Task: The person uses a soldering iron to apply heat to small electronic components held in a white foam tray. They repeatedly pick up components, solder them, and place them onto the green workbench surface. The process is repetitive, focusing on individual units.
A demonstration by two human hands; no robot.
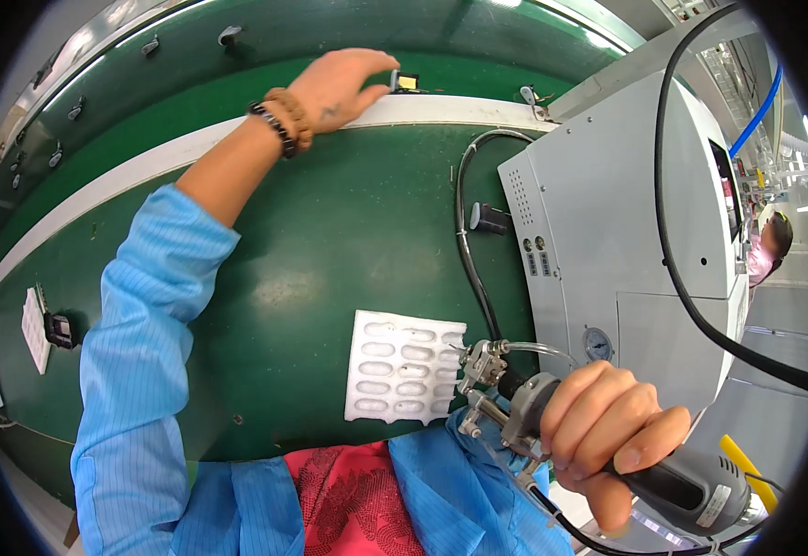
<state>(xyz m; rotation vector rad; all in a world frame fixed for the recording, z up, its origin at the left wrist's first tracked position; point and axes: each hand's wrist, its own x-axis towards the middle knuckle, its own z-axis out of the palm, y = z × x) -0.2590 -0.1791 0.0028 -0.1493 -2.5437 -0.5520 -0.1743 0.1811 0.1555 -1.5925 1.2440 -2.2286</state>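
Note:
My left hand (pixel 347 85) reaches out to the far side of the bench. Its thumb and forefinger close round the end of a small black part (pixel 407 82) with a yellow patch, by the white rail (pixel 422 109). The other fingers of that hand are partly hidden. At the lower right, my right hand (pixel 608 435) wraps round a grey and black handheld power tool (pixel 673 486). The tool's metal head (pixel 486 365), with thin tubes attached, points left, beside a white moulded tray (pixel 358 371) of oval pockets.
A large grey machine (pixel 599 204) with a gauge stands on the right. A black cable (pixel 462 213) and a small black part (pixel 489 219) lie beside it. Beyond the rail runs a green belt (pixel 284 60) with several small parts. Another white tray (pixel 35 329) is far left.

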